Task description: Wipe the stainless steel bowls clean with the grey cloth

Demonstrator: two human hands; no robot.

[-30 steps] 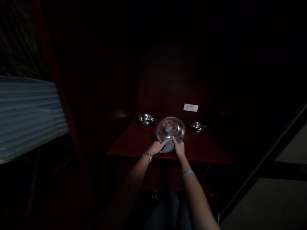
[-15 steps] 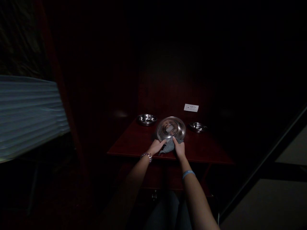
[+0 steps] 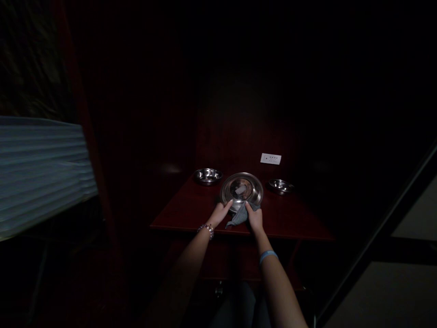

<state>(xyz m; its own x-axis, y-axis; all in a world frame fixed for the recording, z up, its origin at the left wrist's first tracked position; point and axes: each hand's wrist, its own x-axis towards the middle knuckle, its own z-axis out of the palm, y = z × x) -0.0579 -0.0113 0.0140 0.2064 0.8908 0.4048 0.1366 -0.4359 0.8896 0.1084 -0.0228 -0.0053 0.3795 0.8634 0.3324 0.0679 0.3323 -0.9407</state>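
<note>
A shiny steel bowl (image 3: 241, 186) is tilted up over the table, its round face towards me. There are rings on it, and a pale patch near its middle. My left hand (image 3: 219, 214) grips its near rim at the left, thumb on top and fingers hidden beneath. On the right side of that rim, my right hand (image 3: 254, 217) is closed on a grey cloth (image 3: 240, 215) and presses it to the metal. One corner of the cloth hangs down between my hands.
Two more steel bowls stand upright on the dark red table (image 3: 191, 212): a left bowl (image 3: 208, 176) and a right bowl (image 3: 280, 186). A white wall socket (image 3: 271, 158) is behind them. Pale ridged material (image 3: 44, 168) lies at far left. The surroundings are very dark.
The whole view has shifted, so the table and bowls appear slightly lower. My left thumb lies a little further left along the rim. Both hands keep their hold.
</note>
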